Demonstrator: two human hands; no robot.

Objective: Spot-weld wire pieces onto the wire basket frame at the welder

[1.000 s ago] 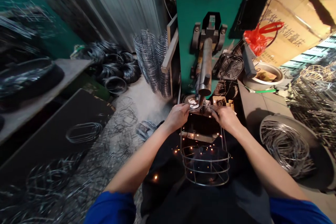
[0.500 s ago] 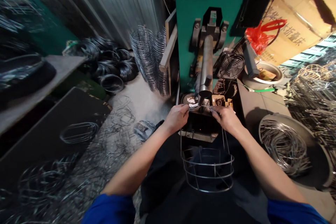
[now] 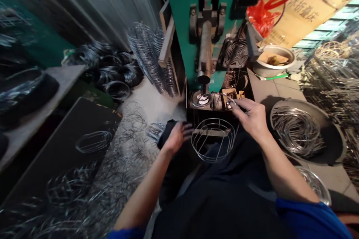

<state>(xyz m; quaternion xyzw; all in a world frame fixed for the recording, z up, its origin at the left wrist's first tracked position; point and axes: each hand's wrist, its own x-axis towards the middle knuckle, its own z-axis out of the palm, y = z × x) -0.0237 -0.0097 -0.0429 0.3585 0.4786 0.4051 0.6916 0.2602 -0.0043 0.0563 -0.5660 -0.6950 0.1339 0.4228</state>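
My right hand [image 3: 251, 115] is closed on the upper wire end of a round wire basket [image 3: 212, 161], in front of the machine. The basket hangs tilted over my dark-clothed lap, and I look into its rings and cross wires. To its left, my left hand [image 3: 177, 137] has its fingers apart, somewhat blurred, and holds nothing. Just beyond the hands, a metal cylinder [image 3: 205, 52] slants down from the green machine [image 3: 179, 7]. Under its end is a small round plate [image 3: 193, 99] with white scraps on it.
On the right stand a large round pan [image 3: 335, 149] of bent wire pieces and a pale bowl [image 3: 291, 61]. Stacked wire rings [image 3: 146, 54] lean left of the machine. Loose wire [image 3: 131, 171] covers the floor. A dark board [image 3: 64, 149] carries an oval wire frame [image 3: 94, 142].
My left hand has let go of the wire and moved left and down, its fingers opening. My right hand keeps its grip. The basket has swung upward and tilted; the view has shifted.
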